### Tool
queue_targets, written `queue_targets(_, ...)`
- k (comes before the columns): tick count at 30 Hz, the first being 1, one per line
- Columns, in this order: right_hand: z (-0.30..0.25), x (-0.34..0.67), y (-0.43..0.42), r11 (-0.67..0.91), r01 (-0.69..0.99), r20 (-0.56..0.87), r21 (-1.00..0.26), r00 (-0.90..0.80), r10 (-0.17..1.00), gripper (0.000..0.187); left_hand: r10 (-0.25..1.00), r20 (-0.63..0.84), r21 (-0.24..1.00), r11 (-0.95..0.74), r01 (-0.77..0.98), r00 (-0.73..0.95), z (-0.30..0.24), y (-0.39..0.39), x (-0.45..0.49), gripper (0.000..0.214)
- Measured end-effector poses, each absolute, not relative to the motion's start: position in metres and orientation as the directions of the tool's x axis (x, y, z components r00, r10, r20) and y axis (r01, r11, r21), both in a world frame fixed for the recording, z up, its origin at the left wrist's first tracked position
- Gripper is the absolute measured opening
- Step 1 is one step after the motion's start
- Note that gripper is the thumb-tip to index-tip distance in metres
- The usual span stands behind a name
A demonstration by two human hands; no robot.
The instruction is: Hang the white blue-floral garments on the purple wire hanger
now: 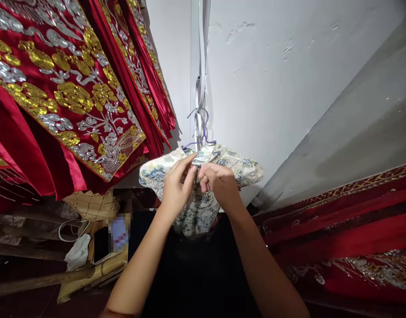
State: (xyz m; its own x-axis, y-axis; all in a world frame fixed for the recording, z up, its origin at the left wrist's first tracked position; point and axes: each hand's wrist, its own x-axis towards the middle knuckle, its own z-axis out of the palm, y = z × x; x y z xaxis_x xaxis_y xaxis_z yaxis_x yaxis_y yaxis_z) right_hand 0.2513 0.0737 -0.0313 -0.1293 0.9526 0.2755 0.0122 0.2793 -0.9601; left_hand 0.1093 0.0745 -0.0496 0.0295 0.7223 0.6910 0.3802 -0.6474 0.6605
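A cream shirt with a blue and yellow floral pattern (246, 170) hangs in front of me on a purple wire hanger (208, 126). Both of my hands are at the front of its neckline, close together. My left hand (180, 184) has its thumb and forefinger on the collar edge, the tips a little apart with fabric between them. With curled fingers, my right hand (219, 181) pinches the cloth just right of the centre opening. The small spot between the fingertips is partly hidden. The lower part of the shirt falls into shadow below my wrists.
Pale straps (201, 44) run down the white wall (272, 79) to the hanger hook. Red garments with gold and silver embroidery (73, 97) hang at left; more red cloth (338, 234) lies at right. A phone (101, 244) and a crumpled tissue (77, 251) rest at lower left.
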Motion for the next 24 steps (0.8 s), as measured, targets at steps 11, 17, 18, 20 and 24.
queue_targets(11, -0.099, 0.245, 0.11, 0.402, 0.241, 0.383, -0.883, -0.122, 0.916, 0.037, 0.556, 0.823, 0.5, -0.607, 0.618, -0.12, -0.06, 0.087, 0.109, 0.01)
queue_targets(17, -0.126, 0.248, 0.095, 0.185, 0.201, 0.148, -0.962, -0.185, 0.972, 0.037, 0.459, 0.535, 0.778, -0.596, 0.2, -0.71, -0.067, 0.103, 0.046, 0.01)
queue_targets(18, -0.126, 0.247, 0.087, 0.175, 0.153, 0.141, -0.973, -0.207, 0.968, 0.035, 0.547, 0.373, 0.815, -0.579, -0.017, -0.75, -0.073, 0.108, 0.031, 0.009)
queue_targets(20, -0.123, 0.242, 0.071, 0.175, 0.071, 0.15, -0.982, -0.272, 0.951, 0.034, 0.802, -0.036, 0.808, -0.328, -0.49, -0.596, -0.091, 0.117, 0.008, 0.016)
queue_targets(24, -0.122, 0.229, 0.052, 0.092, -0.075, 0.11, -0.993, -0.309, 0.945, 0.034, 0.885, -0.191, 0.816, -0.098, -0.569, -0.426, -0.146, 0.113, 0.008, 0.023)
